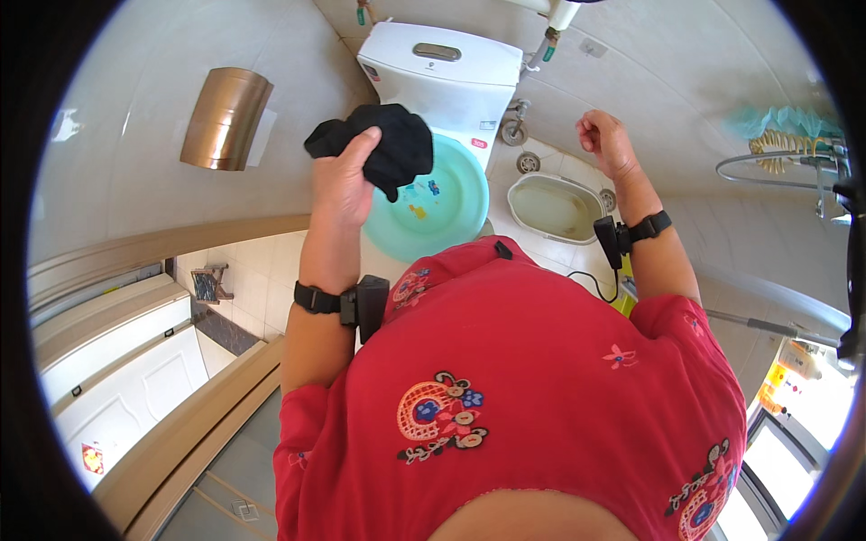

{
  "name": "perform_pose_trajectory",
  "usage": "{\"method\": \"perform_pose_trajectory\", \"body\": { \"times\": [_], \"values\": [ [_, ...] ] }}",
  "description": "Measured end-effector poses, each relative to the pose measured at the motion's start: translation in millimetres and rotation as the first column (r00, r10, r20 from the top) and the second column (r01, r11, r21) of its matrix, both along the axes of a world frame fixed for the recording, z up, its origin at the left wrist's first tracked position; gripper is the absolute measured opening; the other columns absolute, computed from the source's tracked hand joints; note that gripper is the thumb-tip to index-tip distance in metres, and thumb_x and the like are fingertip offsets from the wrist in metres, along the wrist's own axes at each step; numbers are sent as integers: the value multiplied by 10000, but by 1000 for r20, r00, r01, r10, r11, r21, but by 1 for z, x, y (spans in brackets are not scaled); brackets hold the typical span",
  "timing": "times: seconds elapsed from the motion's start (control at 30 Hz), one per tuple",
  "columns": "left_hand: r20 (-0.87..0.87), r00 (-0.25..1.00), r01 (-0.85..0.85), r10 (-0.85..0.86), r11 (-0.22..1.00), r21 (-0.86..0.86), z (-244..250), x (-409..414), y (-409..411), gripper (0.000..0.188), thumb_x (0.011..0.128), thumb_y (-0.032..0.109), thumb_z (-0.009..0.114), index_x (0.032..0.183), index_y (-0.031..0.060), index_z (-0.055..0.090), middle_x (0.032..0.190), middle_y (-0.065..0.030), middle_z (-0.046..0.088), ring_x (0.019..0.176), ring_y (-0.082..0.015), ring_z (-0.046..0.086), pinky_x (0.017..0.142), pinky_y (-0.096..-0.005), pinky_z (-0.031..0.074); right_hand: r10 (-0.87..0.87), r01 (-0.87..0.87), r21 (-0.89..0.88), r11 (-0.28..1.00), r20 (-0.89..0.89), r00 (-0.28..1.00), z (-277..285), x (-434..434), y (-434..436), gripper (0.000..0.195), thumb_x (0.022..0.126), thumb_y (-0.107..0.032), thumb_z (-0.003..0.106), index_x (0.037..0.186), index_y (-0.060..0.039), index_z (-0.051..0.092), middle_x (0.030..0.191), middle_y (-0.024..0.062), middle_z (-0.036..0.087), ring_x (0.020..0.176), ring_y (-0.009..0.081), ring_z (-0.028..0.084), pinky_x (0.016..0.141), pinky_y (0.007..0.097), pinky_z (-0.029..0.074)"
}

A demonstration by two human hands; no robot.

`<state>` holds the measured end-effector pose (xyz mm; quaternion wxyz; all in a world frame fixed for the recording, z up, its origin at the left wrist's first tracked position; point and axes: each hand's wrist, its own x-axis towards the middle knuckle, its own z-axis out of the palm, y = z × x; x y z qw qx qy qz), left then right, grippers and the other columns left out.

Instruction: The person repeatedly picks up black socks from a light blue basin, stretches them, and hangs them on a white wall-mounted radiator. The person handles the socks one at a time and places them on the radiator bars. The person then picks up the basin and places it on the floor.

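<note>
A bunched black cloth (399, 145) is gripped in my left hand (348, 176), thumb on top, above the left side of a round turquoise plastic basin (467, 196). The basin stands in front of a white toilet (440, 74) and has coloured printed figures on its bottom. My right hand (609, 142) is raised at the right, its fingers curled, with no object visible in it. Below that hand an oval pale tub (561, 206) stands on the tiled floor, with what looks like cloudy water in it. Part of the basin is hidden by the black cloth and my red top.
A copper-coloured paper holder (226, 118) is fixed to the left wall. Pipes and a floor drain (528, 162) lie right of the toilet. A shower fitting (818, 162) juts from the right wall. A small folding stool (211, 284) stands beyond the doorway at left.
</note>
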<state>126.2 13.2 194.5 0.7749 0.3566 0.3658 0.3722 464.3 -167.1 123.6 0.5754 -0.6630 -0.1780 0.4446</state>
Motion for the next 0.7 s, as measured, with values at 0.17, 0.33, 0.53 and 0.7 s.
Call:
{"method": "perform_pose_trajectory", "body": {
  "times": [0.17, 0.33, 0.53, 0.7],
  "values": [
    [-56, 993, 103, -101, 994, 35, -2, -1, 9, 84, 825, 25, 616, 905, 30, 592, 852, -66, 627, 773, -173, 619, 676, -311, 494, 45, -13, -217, 976, 146, 988, -56, 34, -36, 153, 805, -191, 631, 768, -43, 636, 689, 19, 589, 589, 90, 515, 556, 216, 416],
    [-54, 995, 85, -83, 995, 53, -10, 6, 8, 132, 828, 33, 628, 952, 36, 582, 918, -74, 628, 829, -179, 619, 706, -325, 499, 203, -21, -557, 830, 267, 942, -114, 63, -69, 263, 769, -270, 688, 788, -11, 651, 739, 77, 644, 661, 160, 600, 649, 288, 472],
    [-116, 972, 218, -206, 972, 94, -10, 18, 4, 203, 848, 64, 622, 1036, 70, 547, 989, -65, 617, 894, -174, 603, 788, -340, 484, 769, 260, -868, 423, 496, 404, -208, 72, -125, 393, 830, -374, 574, 906, 3, 653, 1110, 185, 610, 1005, 313, 596, 860, 427, 463],
    [-155, 940, 328, -304, 932, 156, -6, 17, 3, 222, 880, 107, 592, 1092, 68, 540, 993, -64, 616, 883, -177, 608, 744, -327, 484, 637, 6, -872, 490, 363, 680, -181, 83, -88, 521, 830, -387, 569, 1193, -15, 533, 1279, 189, 506, 1146, 330, 515, 973, 429, 397]
  ]
}}
